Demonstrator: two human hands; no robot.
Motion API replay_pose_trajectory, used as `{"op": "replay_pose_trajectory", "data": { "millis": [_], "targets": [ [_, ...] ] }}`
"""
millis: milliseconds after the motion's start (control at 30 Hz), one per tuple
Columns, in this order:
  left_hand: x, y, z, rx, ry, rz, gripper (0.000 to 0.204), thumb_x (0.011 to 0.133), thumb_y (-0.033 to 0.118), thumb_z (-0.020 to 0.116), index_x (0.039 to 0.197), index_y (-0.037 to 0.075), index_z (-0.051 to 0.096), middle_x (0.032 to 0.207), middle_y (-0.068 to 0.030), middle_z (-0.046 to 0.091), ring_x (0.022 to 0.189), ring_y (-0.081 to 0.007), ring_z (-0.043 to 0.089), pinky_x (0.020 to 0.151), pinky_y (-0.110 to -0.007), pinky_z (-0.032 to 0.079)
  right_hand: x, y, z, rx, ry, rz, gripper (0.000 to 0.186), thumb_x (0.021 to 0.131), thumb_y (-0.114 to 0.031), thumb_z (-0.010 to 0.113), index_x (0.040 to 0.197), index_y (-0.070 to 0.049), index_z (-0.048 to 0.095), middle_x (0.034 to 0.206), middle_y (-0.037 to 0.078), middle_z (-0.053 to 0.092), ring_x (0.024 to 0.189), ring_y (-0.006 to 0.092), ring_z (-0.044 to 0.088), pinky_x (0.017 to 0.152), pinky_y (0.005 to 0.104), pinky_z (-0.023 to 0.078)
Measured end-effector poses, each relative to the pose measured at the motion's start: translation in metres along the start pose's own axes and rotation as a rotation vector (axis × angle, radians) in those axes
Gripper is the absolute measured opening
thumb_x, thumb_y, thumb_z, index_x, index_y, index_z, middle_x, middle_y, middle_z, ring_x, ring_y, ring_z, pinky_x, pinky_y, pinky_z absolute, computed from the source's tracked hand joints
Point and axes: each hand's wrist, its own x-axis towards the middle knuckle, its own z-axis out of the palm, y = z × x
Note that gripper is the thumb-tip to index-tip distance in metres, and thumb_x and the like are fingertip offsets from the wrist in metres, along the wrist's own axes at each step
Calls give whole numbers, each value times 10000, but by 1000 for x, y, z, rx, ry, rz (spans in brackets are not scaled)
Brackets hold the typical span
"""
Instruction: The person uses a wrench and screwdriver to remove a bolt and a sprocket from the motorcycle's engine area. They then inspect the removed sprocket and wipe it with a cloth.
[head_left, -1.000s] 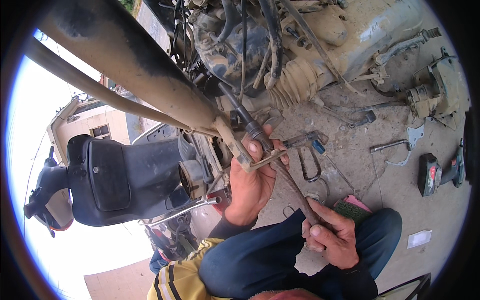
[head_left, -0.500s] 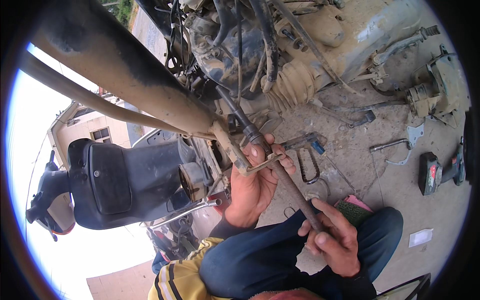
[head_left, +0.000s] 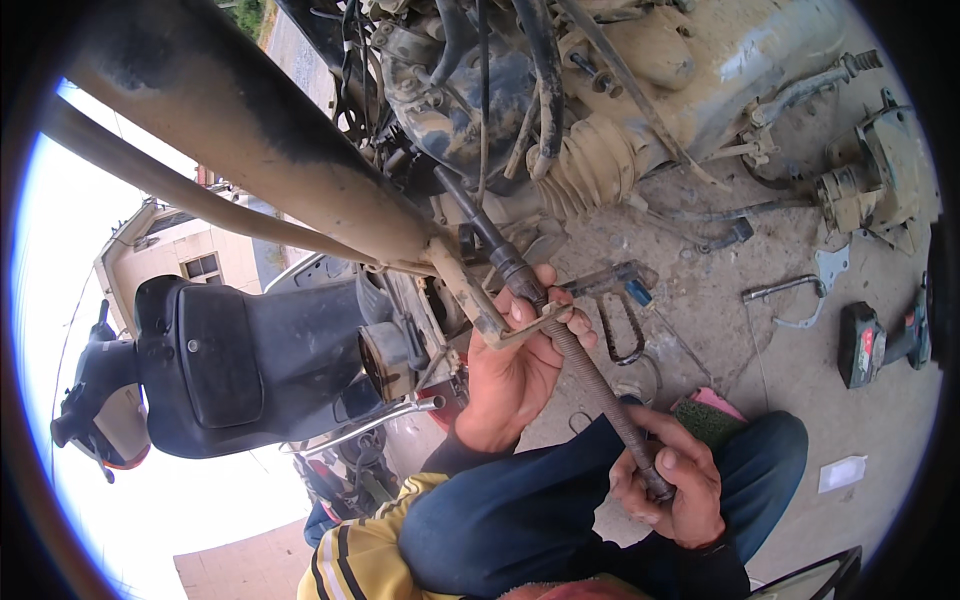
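A long threaded steel rod [head_left: 598,382] with a smooth dark stepped end [head_left: 492,236] slants from the upper left toward my lap. My left hand [head_left: 515,375] is closed around its middle, fingers wrapped beside a bent metal bracket [head_left: 468,290] on the dusty frame tube [head_left: 300,165]. Part of the rod is hidden behind the bracket's tip and my fingers. My right hand [head_left: 675,485] grips the rod's lower end between thumb and fingers. The rod's far tip lies near the engine [head_left: 450,110].
A dark scooter [head_left: 260,350] stands at left. On the concrete to the right lie a cordless power tool [head_left: 862,345], a socket wrench [head_left: 785,290], a blue-handled screwdriver [head_left: 640,293], a green-and-pink sponge [head_left: 705,420] and a white packet [head_left: 841,474]. A ribbed rubber boot [head_left: 590,165] hangs off the engine side.
My right hand has slid slightly down the rod and now closes its fingers round the lower end; the index finger was extended before. My left hand has barely moved.
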Motion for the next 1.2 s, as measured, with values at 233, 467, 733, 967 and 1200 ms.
{"op": "replay_pose_trajectory", "data": {
  "millis": [233, 467, 733, 967, 1200],
  "targets": [
    [3, -4, 1, -32, 33, -68, 529, 952, 200, 690, 1403, 19, 481, 1113, -118, 593, 996, -282, 608, 872, -424, 538, 13, 9, -10, -1377, -18, -884, 533, 844, 130, 642, 1364, 29, 588, 997, 158, 651, 665, 179, 604, 613, 298, 517],
    [-2, 4, 8, -28, 29, -13, 443, 993, 173, 640, 1374, 6, 487, 1132, -135, 598, 1033, -286, 616, 918, -456, 548, 1, 7, -13, -136, -55, -83, 515, 955, -86, 574, 1443, 48, 477, 1007, 208, 652, 585, 141, 553, 572, 251, 453],
    [2, -5, -5, 55, -1, -39, 342, 1010, 125, 619, 1301, -17, 508, 1155, -150, 632, 1085, -307, 650, 922, -473, 572, 8, 10, 1, -1224, 72, -708, 387, 818, 81, 681, 1203, 38, 677, 1019, 185, 632, 860, 262, 643, 759, 343, 517],
    [-1, 4, 5, -116, -21, -21, 421, 1004, 93, 609, 1383, -49, 493, 1119, -167, 654, 1070, -318, 670, 983, -492, 567, 9, 12, -8, 8, -20, -61, 482, 1032, -234, 529, 1413, 61, 509, 906, 169, 665, 522, 122, 493, 503, 235, 400],
    [1, 0, -3, -3, 45, -36, 369, 998, 86, 614, 1332, -36, 514, 1081, -158, 648, 1034, -311, 668, 946, -484, 578, 15, 19, -6, -1277, 32, -842, 383, 823, 101, 680, 1203, 53, 675, 1002, 167, 646, 792, 219, 646, 719, 312, 527]
  ]
}}
